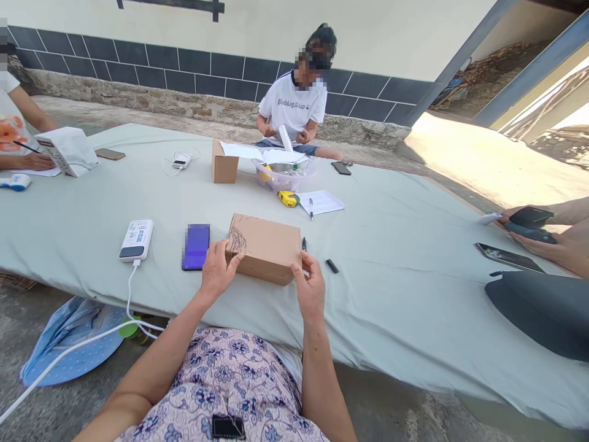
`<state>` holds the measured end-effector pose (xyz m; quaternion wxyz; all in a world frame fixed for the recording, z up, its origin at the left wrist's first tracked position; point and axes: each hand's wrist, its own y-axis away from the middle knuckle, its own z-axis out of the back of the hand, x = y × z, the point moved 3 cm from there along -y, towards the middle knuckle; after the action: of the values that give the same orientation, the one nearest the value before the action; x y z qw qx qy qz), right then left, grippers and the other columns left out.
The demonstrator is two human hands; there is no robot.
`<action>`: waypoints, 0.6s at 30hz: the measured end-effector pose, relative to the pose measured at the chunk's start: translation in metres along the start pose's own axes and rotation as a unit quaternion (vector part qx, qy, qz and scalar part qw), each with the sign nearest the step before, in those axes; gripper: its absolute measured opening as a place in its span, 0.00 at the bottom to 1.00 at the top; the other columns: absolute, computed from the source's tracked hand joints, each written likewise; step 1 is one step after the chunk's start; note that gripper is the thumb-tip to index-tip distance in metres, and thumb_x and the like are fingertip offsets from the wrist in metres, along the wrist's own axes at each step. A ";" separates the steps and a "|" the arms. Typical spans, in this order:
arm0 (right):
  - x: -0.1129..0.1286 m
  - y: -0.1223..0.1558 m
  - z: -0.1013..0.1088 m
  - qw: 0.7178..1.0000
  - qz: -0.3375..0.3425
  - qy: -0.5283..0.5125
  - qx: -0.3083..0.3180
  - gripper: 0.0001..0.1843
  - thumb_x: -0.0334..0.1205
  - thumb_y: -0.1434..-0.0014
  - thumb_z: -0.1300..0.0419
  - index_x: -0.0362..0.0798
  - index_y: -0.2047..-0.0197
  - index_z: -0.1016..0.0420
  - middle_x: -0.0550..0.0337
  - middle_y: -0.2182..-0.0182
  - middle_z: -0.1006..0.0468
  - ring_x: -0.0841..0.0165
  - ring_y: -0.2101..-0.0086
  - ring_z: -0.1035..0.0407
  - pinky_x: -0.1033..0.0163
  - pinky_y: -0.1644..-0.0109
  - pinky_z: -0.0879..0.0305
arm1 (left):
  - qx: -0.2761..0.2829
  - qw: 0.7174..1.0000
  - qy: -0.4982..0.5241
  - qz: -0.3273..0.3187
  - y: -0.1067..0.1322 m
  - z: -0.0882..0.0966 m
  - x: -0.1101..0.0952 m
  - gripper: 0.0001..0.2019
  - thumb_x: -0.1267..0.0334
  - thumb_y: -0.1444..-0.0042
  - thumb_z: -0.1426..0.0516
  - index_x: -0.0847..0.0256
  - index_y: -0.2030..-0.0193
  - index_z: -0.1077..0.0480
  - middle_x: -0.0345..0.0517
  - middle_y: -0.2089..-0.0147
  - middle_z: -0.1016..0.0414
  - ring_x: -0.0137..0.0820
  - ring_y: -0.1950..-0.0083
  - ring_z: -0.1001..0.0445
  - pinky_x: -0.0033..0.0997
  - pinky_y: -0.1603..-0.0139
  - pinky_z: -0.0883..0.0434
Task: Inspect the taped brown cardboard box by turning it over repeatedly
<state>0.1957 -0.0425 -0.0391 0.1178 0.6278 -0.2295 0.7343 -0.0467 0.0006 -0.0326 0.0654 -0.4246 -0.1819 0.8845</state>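
Observation:
A brown cardboard box (269, 242) lies on the cloth-covered table in front of me, with black scribbled lines on its left end. My left hand (219, 265) grips the box's left end, thumb on the near edge. At the opposite end, my right hand (309, 283) holds the near right corner between thumb and fingers. Just past that right end lies a black marker (304, 244), partly hidden by the box and my fingers. Its black cap (332, 266) rests apart, farther right. A phone with a blue screen (197, 247) lies beside my left hand.
A white power bank (136, 240) with a cable stands left. Beyond the box are a yellow tape measure (288, 198), a paper sheet (322, 202), a plastic basin (285, 179) and another box (224, 166). A black cap-like hat (538, 310) lies right. Other people sit around the table.

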 end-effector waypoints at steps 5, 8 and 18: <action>-0.013 -0.007 0.003 0.997 -0.017 -0.073 0.014 0.33 0.58 0.46 0.37 0.47 0.43 0.28 0.47 0.44 0.24 0.60 0.46 0.29 0.49 0.39 0.32 | 0.010 1.000 0.028 -0.006 -0.004 0.001 0.004 0.19 0.53 0.36 0.46 0.60 0.42 0.33 0.56 0.47 0.28 0.43 0.43 0.30 0.45 0.43 0.29; -0.017 -0.008 0.003 0.996 -0.021 -0.082 0.014 0.33 0.58 0.45 0.37 0.47 0.42 0.28 0.46 0.43 0.24 0.59 0.44 0.30 0.48 0.37 0.34 | 0.006 0.999 0.037 -0.009 -0.004 0.001 0.005 0.19 0.53 0.35 0.46 0.59 0.42 0.33 0.55 0.47 0.28 0.42 0.43 0.30 0.45 0.42 0.29; -0.007 0.001 -0.004 0.999 0.019 0.029 -0.008 0.33 0.60 0.45 0.38 0.47 0.44 0.28 0.46 0.43 0.27 0.62 0.49 0.30 0.57 0.51 0.28 | -0.001 0.999 0.037 0.021 -0.002 0.004 -0.001 0.20 0.52 0.37 0.45 0.59 0.42 0.33 0.56 0.46 0.28 0.41 0.45 0.27 0.42 0.47 0.27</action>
<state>0.1930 -0.0404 -0.0464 0.1158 0.6008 -0.2434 0.7526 -0.0493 0.0013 -0.0291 0.0529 -0.4610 -0.1717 0.8690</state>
